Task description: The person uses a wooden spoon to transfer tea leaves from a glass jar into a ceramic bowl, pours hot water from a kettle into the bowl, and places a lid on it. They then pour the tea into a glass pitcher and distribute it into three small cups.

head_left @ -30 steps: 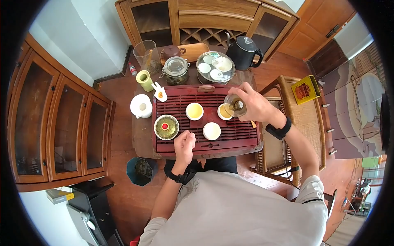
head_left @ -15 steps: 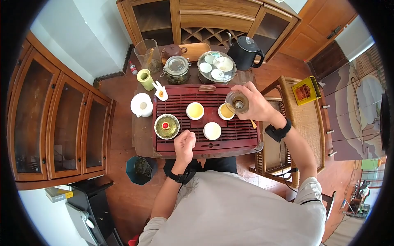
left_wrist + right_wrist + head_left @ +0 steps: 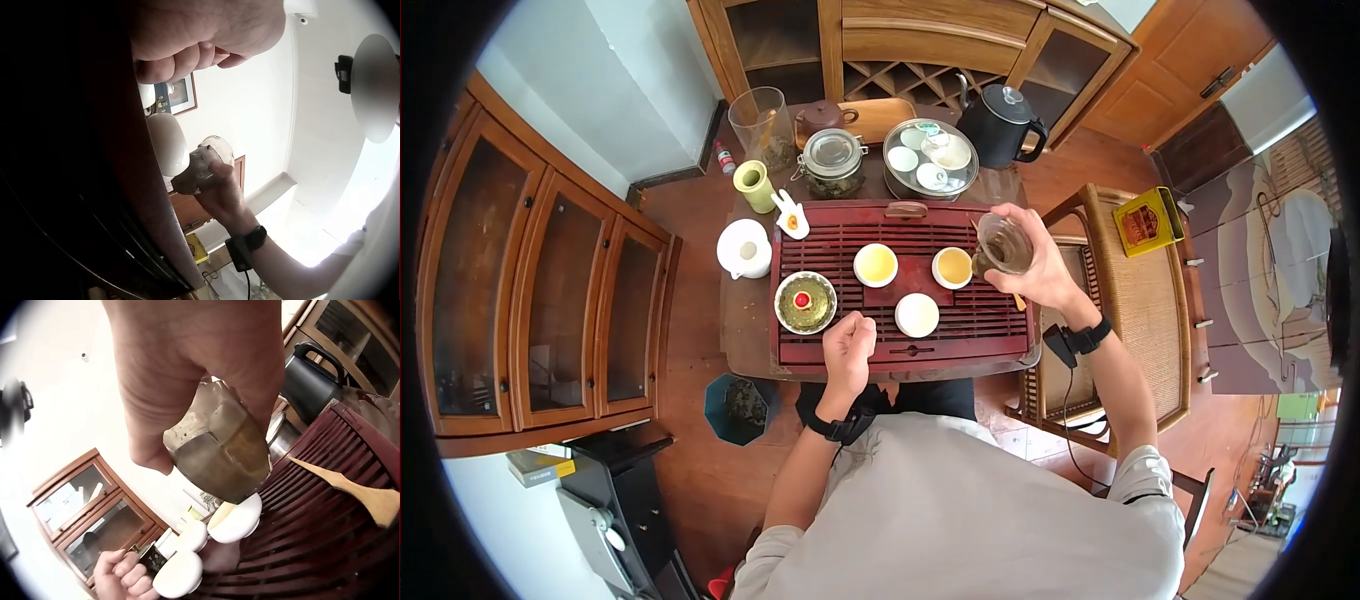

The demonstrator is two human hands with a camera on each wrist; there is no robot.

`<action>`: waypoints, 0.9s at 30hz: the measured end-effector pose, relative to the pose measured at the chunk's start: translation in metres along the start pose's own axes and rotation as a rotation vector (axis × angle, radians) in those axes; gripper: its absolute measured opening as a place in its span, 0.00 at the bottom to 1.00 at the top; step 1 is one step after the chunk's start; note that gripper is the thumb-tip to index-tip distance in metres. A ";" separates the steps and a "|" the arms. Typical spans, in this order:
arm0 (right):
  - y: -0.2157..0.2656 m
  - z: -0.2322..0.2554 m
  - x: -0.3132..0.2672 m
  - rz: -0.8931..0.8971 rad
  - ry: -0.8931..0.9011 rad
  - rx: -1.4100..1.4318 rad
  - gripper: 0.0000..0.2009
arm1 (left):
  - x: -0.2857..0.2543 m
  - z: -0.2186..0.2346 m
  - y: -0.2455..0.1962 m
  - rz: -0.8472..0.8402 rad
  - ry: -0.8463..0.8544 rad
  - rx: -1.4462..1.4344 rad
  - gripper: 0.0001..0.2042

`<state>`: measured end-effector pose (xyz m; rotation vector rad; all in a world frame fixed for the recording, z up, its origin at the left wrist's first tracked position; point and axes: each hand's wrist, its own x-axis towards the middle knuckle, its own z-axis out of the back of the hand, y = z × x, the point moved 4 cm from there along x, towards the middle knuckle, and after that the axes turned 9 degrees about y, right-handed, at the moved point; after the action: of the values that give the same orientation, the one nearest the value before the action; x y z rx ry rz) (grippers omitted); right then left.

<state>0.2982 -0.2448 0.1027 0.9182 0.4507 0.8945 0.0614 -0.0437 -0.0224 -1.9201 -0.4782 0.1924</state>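
My right hand holds a glass pitcher over the right side of the red slatted tray. In the right wrist view, thumb and fingers grip the glass, which has some liquid in it. Two white cups of yellow tea, one in the middle and one beside the pitcher, stand on the tray with a third pale cup nearer the front. My left hand rests curled at the tray's front edge, holding nothing, beside a patterned lidded bowl with a red knob.
Left of the tray stands a white pot, with a green cup behind. A glass jar, a steel bowl of cups and a black kettle stand at the back. A wooden scoop lies on the tray's right.
My right hand has moved the pitcher to the right, off the right-hand tea cup, which now shows fully. My left hand has stayed in place.
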 end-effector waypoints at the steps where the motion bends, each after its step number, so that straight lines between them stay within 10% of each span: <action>1: 0.006 -0.001 -0.003 0.001 0.016 -0.063 0.43 | 0.000 0.000 0.001 -0.005 0.002 -0.002 0.21; 27: 0.062 -0.074 -0.034 -0.057 0.095 -0.349 0.46 | -0.003 0.006 0.003 0.036 0.039 -0.024 0.20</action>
<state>0.1999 -0.2178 0.1119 0.5434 0.3845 0.9319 0.0573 -0.0413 -0.0278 -1.9533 -0.4215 0.1726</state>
